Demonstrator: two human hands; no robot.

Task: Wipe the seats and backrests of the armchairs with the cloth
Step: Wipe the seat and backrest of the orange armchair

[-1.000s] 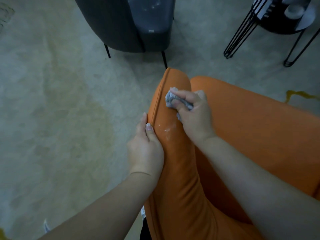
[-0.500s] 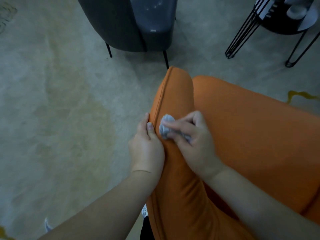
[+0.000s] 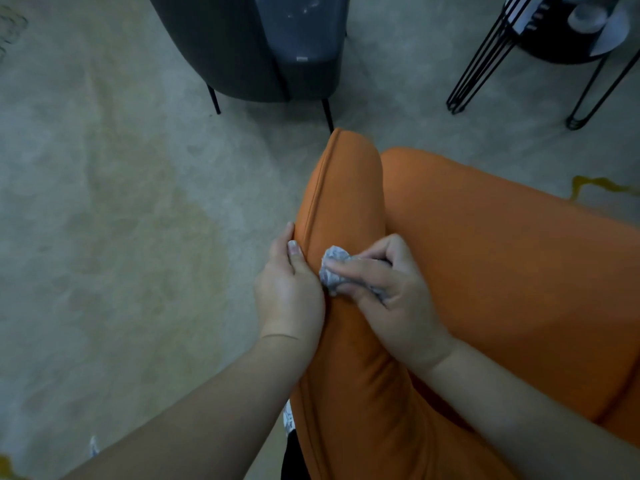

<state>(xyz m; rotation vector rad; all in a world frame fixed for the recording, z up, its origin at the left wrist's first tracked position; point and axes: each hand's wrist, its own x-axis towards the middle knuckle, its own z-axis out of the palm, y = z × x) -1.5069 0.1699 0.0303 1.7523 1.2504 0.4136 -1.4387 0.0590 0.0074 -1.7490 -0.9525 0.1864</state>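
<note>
Left hand (image 3: 289, 292) rested flat against outer left side of orange armchair (image 3: 485, 271) arm, fingers straight, together. Right hand (image 3: 388, 292) pinched crumpled grey cloth (image 3: 332, 270), pressed on padded arm's top. Dark grey armchair (image 3: 249, 46) beyond; black wire-legged table (image 3: 554, 46) far right.

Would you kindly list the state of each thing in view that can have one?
cloth: crumpled, pressed on the orange armchair's arm
right hand: grips the cloth
left hand: rests against the arm's outer side
orange armchair: unoccupied
grey armchair: upright on the floor, untouched
</note>
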